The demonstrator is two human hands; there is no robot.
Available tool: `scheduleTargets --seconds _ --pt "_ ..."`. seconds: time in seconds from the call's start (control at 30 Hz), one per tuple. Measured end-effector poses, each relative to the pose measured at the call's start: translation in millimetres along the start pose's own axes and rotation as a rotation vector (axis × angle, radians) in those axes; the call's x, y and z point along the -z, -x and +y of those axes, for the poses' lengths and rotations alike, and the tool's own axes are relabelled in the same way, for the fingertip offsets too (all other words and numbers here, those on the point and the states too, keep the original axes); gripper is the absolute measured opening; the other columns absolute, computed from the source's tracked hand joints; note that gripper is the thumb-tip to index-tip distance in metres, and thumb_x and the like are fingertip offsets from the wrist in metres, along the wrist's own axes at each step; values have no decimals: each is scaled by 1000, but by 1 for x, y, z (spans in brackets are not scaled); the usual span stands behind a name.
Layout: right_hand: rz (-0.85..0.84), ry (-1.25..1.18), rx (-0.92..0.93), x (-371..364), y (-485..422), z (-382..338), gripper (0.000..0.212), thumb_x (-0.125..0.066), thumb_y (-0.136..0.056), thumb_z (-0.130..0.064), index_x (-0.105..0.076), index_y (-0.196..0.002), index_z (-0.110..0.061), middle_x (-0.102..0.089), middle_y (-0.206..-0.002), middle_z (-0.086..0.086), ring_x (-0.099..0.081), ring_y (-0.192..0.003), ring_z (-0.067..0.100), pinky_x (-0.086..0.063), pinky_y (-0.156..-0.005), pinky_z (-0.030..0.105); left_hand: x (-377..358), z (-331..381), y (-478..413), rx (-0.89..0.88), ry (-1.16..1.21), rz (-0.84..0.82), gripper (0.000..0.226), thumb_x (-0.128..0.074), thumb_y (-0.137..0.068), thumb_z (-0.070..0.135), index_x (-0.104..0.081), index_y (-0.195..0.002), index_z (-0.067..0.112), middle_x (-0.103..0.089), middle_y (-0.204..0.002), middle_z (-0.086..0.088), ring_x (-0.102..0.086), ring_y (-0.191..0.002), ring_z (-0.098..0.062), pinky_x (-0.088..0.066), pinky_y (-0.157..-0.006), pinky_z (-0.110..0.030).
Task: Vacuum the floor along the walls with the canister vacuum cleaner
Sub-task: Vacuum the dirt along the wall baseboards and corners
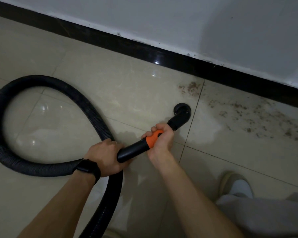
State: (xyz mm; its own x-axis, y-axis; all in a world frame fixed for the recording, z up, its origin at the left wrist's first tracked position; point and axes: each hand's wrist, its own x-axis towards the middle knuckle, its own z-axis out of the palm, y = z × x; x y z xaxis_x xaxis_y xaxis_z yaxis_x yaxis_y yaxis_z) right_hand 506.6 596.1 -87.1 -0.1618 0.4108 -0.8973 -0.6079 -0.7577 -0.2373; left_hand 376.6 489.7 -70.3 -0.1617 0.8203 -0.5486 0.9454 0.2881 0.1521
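Beige tiled floor (110,86) under white wall (179,23), black baseboard (162,55), ribbed hose (5,103) looping left, brown debris (244,114) right of round brush nozzle (181,111), left hand (105,157) grip clamped on hose, right hand (162,140) wrapped round orange handle (152,139), shoe (236,184) lower right.

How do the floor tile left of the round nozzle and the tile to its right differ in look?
The left tile looks clean and glossy, with light reflections; the right tile is dull and speckled with brown debris. The left tile carries the looped black hose; the right tile carries none. The round nozzle rests on the left tile, just beside the seam. Both are beige and meet the black baseboard.
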Motion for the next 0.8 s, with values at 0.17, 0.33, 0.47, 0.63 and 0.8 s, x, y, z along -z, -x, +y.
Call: scheduleTargets --seconds 0.17,0.33,0.47,0.63,0.8 --pt "-24 9 24 -7 -6 -15 15 -55 -81 -6 -49 -71 -16 -49 -60 0 -42 -43 15 -42 -48 25 7 11 -12 3 28 16 39 -50 -83 68 -57 -89 31 -50 -78 12 -52 -83 -14 -45 -69 -30" --pt "-64 52 23 -17 -15 -26 13 -56 -80 -7 -50 -72 -15 -49 -61 0 -43 -42 15 -41 -49 26 9 15 -22 33 102 13 29 -54 -82 62 -55 -86 33 -53 -81 10 -52 -82 -13 -45 -69 -30" --pt "-85 70 8 -24 -20 -28 12 -56 -80 -6 -50 -74 -14 -50 -61 0 -42 -42 15 -41 -48 25 7 13 -26 53 153 25 26 -56 -83 59 -55 -85 33 -54 -81 10 -50 -80 -13 -40 -65 -29" --pt "-83 90 27 -31 -25 -31 11 -57 -80 -6 -51 -76 -13 -50 -61 1 -42 -43 15 -41 -48 25 8 13 -33 71 166 49 25 -56 -83 57 -54 -84 32 -52 -78 11 -53 -79 -13 -41 -64 -29" --pt "-97 116 61 -42 -34 -44 9 -59 -79 -7 -52 -78 -13 -51 -63 0 -44 -44 15 -42 -48 25 13 19 -45 70 201 119 23 -59 -81 53 -52 -80 31 -50 -74 12 -56 -77 -15 -42 -62 -28"
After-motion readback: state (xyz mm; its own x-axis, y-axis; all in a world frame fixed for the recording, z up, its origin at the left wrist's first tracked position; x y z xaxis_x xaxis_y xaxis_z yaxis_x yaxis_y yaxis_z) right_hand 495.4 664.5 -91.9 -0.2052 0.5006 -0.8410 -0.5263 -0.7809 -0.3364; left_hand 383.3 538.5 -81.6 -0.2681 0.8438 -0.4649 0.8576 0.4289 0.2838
